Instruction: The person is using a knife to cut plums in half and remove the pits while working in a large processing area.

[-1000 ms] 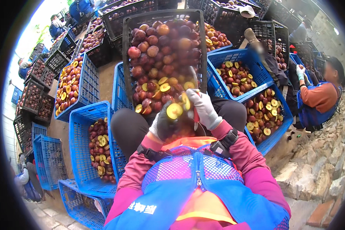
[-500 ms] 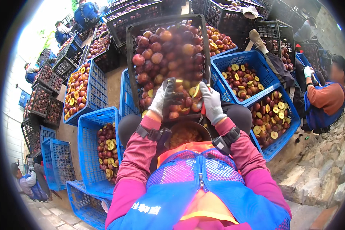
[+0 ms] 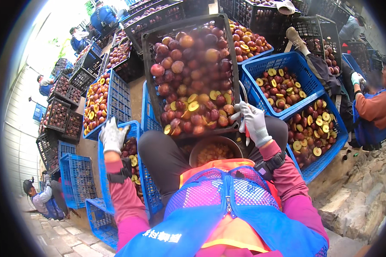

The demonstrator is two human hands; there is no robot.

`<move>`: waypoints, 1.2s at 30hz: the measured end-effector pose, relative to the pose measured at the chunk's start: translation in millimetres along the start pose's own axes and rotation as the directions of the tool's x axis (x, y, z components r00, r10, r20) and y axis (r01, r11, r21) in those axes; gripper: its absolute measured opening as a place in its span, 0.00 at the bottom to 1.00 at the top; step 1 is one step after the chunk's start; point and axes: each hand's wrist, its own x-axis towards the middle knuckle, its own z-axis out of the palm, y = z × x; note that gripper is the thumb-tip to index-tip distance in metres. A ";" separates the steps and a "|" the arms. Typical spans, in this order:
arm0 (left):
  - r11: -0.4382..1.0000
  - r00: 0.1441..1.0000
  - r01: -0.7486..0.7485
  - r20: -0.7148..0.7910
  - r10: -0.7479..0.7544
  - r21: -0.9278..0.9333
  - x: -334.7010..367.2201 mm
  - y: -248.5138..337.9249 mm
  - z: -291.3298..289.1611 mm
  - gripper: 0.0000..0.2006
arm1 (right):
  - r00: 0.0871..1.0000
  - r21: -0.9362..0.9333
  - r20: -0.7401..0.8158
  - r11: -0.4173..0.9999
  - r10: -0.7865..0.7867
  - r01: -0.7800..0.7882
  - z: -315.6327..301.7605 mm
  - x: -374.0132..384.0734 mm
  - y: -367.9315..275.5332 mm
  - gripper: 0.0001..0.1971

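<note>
My gloved left hand (image 3: 113, 136) is over the near left blue crate (image 3: 102, 171), its fingers and thumb apart and no fruit clearly visible in it. Dark plums and cut yellow-fleshed halves lie in that crate. In my gloved right hand (image 3: 254, 122) is a knife (image 3: 247, 131) with a red handle; its thin curved blade rises beside the black crate's right edge. The tilted black crate (image 3: 146, 55) before me holds whole plums (image 3: 176, 66), with several cut halves (image 3: 193, 106) at its near end. A metal bowl (image 3: 238, 150) of orange-brown pieces sits between my legs.
Two blue crates (image 3: 315, 100) of cut plums stand to my right, another (image 3: 120, 100) at the left. Stacked black crates (image 3: 55, 115) fill the left background. A co-worker (image 3: 375, 107) sits at the right, leg stretched toward the crates. Rough stones (image 3: 351, 201) edge the lower right.
My left hand has moved from the plums in the black crate leftward over the blue crate. My right hand, still with the knife, has shifted right and slightly down, to the crate's side.
</note>
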 end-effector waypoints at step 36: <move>0.662 0.557 -0.749 0.525 0.643 -0.017 137.5 344.1 202.3 0.26 | 0.968 -0.055 0.024 0.967 0.251 -0.250 -17.5 -14.3 36.0 0.19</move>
